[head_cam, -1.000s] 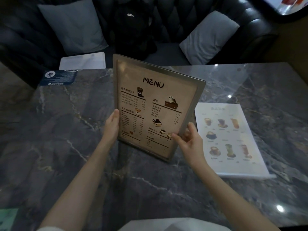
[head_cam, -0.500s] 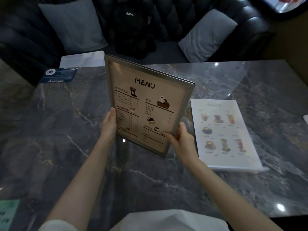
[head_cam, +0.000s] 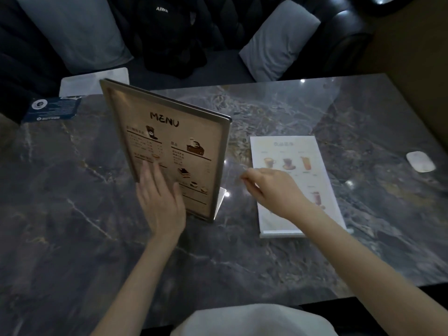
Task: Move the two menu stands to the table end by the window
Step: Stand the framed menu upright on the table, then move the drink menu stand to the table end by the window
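A metal-framed menu stand (head_cam: 174, 141) printed "MENU" stands upright on the dark marble table (head_cam: 72, 214), left of centre, on a clear foot. My left hand (head_cam: 160, 204) lies flat against its lower left face with the fingers spread, gripping nothing. To its right, a second stand (head_cam: 288, 151) holding a white drinks sheet lies flat on the table. My right hand (head_cam: 271, 190) hovers over that sheet's left part with loosely curled fingers and holds nothing.
A white mouse-shaped object (head_cam: 420, 161) sits near the table's right end. A blue card (head_cam: 54, 109) lies at the far left corner. Behind the table is a black sofa with a white board (head_cam: 94, 81), two grey cushions (head_cam: 278, 37) and a black backpack (head_cam: 167, 32).
The framed menu, held up in both hands before, now stands on the table further left. My right hand has let go and moved right over the drinks sheet; my left hand has opened.
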A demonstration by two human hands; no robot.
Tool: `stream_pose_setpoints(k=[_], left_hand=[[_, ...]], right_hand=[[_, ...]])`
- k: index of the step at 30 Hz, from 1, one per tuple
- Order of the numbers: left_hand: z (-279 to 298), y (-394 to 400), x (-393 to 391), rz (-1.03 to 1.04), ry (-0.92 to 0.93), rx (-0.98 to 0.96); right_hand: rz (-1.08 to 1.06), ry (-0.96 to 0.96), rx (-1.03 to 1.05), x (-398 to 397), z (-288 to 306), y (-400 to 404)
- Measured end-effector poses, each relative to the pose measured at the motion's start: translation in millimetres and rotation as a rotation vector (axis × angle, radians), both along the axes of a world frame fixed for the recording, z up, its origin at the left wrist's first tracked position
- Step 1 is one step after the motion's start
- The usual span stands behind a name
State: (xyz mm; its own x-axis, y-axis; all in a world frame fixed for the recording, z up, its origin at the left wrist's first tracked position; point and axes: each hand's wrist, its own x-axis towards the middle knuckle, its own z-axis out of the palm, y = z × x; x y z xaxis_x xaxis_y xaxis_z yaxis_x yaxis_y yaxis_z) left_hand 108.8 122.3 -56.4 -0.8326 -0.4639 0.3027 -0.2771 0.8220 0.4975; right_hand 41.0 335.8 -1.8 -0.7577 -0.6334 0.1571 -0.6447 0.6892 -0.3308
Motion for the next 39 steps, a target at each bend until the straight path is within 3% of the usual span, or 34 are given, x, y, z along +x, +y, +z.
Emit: stream_pose_setpoints(k=[6, 9, 13, 19, 23, 29, 33, 39], left_hand=[[-8, 74, 29, -0.227, 0.185, -0.163], [-12, 105, 29, -0.328, 0.182, -0.205], [-20, 139, 9, -0.417, -0.043, -0.27], [-52, 171, -26, -0.343, -0.475, -0.25], [-67, 175, -35, -0.276, -0.602, -0.223], [-61, 182, -39, -0.162, -0.662, -0.034], [-56, 187, -49, -0.088, -0.686, 0.401], [-55, 189, -55, 0.044, -0.639, 0.626]], right_hand=[[-0.114, -0.005, 0.118, -18, -4, 86], [-0.2, -0.048, 0.155, -25, -16, 129], [-0.296, -0.116, 0.226, -30, -40, 173], [-0.359, -0.35, 0.317, -32, -75, 207], [-0.388, -0.535, 0.264, -35, -91, 215], [-0.501, -0.818, -0.052, -43, -102, 216], [-0.595, -0.969, -0.245, -44, -103, 214], [-0.572, -1.019, -0.192, -54, -98, 211]])
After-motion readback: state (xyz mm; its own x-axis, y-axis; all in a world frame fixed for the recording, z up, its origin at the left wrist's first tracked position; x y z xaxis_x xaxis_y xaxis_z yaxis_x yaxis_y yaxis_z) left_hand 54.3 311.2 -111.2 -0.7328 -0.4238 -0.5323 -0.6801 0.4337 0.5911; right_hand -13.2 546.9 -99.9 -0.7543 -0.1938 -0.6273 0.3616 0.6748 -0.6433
